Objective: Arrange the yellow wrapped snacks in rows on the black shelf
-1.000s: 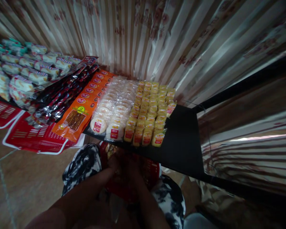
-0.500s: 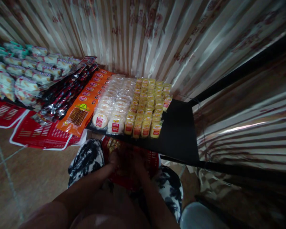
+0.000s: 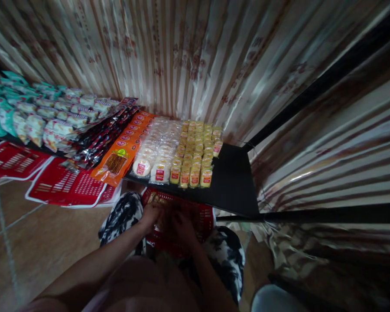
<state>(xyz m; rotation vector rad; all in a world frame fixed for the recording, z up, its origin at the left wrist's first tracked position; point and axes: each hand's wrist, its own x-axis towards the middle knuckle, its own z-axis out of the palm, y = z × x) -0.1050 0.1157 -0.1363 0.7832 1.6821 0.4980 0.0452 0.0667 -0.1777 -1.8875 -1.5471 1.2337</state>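
A red plastic bag (image 3: 204, 219) with white print lies between my knees, under the front edge of a black shelf (image 3: 235, 180). My left hand (image 3: 152, 215) rests on its left part with the fingers curled in, beside some gold-coloured contents or print (image 3: 155, 198). What those fingers hold cannot be made out. My right hand (image 3: 183, 226) is on the middle of the bag, its fingers dim and partly lost in shadow. Just above on the shelf stand rows of small yellow wrapped cakes (image 3: 195, 151) and clear-wrapped white rice crackers (image 3: 160, 151).
Left along the shelf are an orange snack packet (image 3: 117, 158), dark shiny packets (image 3: 100, 138) and white-and-green packets (image 3: 48, 112). Red bags (image 3: 71, 184) hang below. A pleated curtain (image 3: 182, 56) backs the shelf; black frame bars (image 3: 312, 214) run right.
The view has shifted, so the shelf goods sit a little lower and more of the left-hand packets show. Both hands stay at the red bag, the left one now seen more clearly with curled fingers.
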